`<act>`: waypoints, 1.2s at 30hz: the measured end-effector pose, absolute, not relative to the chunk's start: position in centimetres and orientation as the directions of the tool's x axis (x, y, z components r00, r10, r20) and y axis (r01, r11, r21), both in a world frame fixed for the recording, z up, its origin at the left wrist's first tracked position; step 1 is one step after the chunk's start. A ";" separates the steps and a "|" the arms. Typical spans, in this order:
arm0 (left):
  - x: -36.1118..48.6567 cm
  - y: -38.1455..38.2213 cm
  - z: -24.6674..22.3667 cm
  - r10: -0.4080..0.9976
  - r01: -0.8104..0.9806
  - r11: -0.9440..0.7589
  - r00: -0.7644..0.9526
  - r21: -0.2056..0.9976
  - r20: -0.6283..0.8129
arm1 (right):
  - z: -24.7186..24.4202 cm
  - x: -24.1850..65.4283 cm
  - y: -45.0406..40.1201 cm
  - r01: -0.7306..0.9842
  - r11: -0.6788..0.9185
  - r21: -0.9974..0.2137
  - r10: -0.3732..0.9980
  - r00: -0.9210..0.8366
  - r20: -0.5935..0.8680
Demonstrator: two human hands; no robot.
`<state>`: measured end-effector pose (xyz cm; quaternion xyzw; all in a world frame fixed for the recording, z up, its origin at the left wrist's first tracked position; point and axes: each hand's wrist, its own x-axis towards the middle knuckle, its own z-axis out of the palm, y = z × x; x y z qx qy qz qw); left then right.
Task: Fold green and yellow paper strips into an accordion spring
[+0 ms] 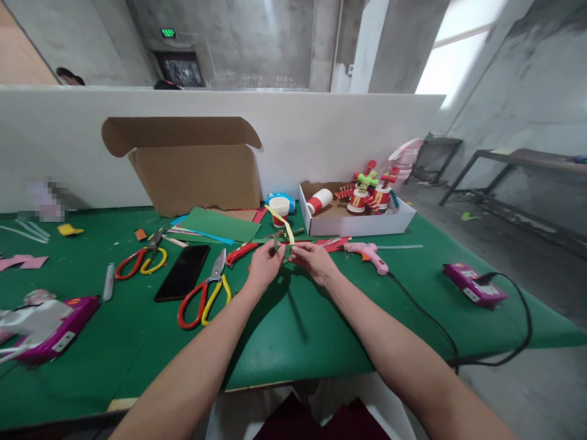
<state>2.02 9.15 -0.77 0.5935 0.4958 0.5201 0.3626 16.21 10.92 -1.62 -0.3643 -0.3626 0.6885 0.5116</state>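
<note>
A yellow paper strip (287, 227) rises from my fingertips and bends away to the upper left. My right hand (317, 260) pinches its lower end between thumb and fingers. A narrow green paper strip (276, 244) shows at the fingers of my left hand (266, 264), which is closed on it. Both hands hover just above the green table, fingertips close together. Whether the two strips are joined is hidden by the fingers. Large scissors (205, 296) with one red and one yellow handle lie left of my left hand. The pink glue gun (369, 254) rests right of my right hand.
A white box (362, 227) holds paper-cup figures (359, 200) with springy limbs. Coloured paper sheets (224, 225), a paper cup (279, 211), a black phone (182, 273) and smaller scissors (142, 260) lie around. The glue gun's cable trails to a purple box (475, 285).
</note>
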 end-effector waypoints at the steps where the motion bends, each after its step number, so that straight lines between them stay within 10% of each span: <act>1: 2.1 9.2 -0.7 0.975 0.160 -0.211 -0.032 0.964 0.219 | -1.6 16.2 10.9 -0.451 -0.225 -0.864 0.966 -0.220 -0.137; 36: 2.2 9.0 -0.3 0.996 0.005 -0.071 -0.054 0.997 0.071 | -2.0 16.2 11.0 -0.256 -0.053 -0.965 0.985 -0.171 -0.009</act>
